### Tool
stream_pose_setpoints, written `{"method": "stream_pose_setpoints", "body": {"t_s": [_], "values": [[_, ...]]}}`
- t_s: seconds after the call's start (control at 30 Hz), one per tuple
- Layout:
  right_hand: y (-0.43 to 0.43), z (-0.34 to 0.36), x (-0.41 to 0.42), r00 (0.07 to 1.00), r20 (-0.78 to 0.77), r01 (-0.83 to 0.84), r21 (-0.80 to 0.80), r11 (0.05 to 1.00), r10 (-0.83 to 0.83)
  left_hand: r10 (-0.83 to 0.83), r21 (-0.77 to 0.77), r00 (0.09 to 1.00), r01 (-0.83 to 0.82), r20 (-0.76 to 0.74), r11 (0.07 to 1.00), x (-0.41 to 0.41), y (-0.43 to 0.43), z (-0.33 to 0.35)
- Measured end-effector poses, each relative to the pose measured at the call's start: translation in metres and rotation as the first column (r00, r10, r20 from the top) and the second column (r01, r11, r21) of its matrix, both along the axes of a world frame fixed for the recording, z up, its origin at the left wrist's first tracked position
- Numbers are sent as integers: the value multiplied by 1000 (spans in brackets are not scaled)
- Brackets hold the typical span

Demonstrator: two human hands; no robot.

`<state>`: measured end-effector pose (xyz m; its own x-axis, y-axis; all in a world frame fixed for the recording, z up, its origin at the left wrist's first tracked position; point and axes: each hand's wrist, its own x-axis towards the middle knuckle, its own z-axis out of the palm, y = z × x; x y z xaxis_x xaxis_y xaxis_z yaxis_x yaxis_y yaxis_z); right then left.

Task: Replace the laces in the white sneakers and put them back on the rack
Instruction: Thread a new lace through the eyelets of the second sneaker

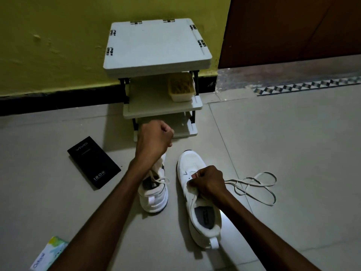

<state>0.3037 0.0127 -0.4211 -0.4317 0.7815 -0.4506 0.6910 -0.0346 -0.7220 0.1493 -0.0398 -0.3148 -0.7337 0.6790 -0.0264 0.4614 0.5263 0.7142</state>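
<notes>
Right white low-top sneaker (pixel 190 198): on the tiled floor, long axis running heel-near to toe-toward the white three-tier plastic rack (pixel 156 45) ahead. Right hand (pixel 207 182) lies over its eyelets and pinches the flat white lace (pixel 244 181), whose slack trails rightward. Left hand (pixel 154 137) is fisted above the neighbouring left white sneaker (pixel 154 200); what it holds cannot be told.

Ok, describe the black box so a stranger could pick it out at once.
Find the white rack against the yellow wall. On the floor left of its foot, left of the left sneaker, lies a flat black box. It is the only dark box, printed vivo and 120W; the pale box sits at the bottom-left edge.
</notes>
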Motion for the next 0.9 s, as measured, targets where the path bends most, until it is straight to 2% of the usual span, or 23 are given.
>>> {"method": "stream_pose_setpoints", "body": {"t_s": [0.03, 0.1, 0.2, 0.37, 0.47, 0.63, 0.73, 0.83, 0.87, 0.9], "values": [[0, 1, 0, 1000, -5, 1, -5, 1000, -1, -42, -19, 999, 42, 35, 999, 1, 0, 0], [-1, 2, 0, 1000, -11, 6, 1, 1000, -6, -143, -156, 986, 155, 85, 976, 10, -2, -13], [-2, 1, 2, 1000, -1, 3, 50, 999, -3, -262, -296, 963, 268, 62, 917, 30, -3, -45], [-2, 0, 3, 1000, -12, -10, 89, 996, 12, -288, -370, 954, 240, -80, 897, 44, -5, -85], [-1, 0, 3, 1000, -15, -17, 91, 996, 19, -291, -375, 950, 231, -110, 898, 41, -3, -90], [-3, 1, 3, 1000, -4, -24, 81, 996, 24, -388, -460, 901, 265, -195, 847, 43, -5, -90], [-4, 1, 2, 1000, 26, -15, 108, 994, 13, -312, -245, 932, 264, -186, 933, 38, -8, -66], [-5, -4, 2, 1000, 15, -15, 132, 991, 13, -108, 145, 983, 130, -151, 981, 22, 0, 2], [-6, -5, 2, 1000, 14, -20, 138, 990, 18, -75, 310, 996, 87, -49, 947, 15, 5, 30], [-6, -6, 2, 1000, 11, -24, 135, 991, 23, -107, 483, 983, 22, 149, 875, 10, 7, 55]]}}
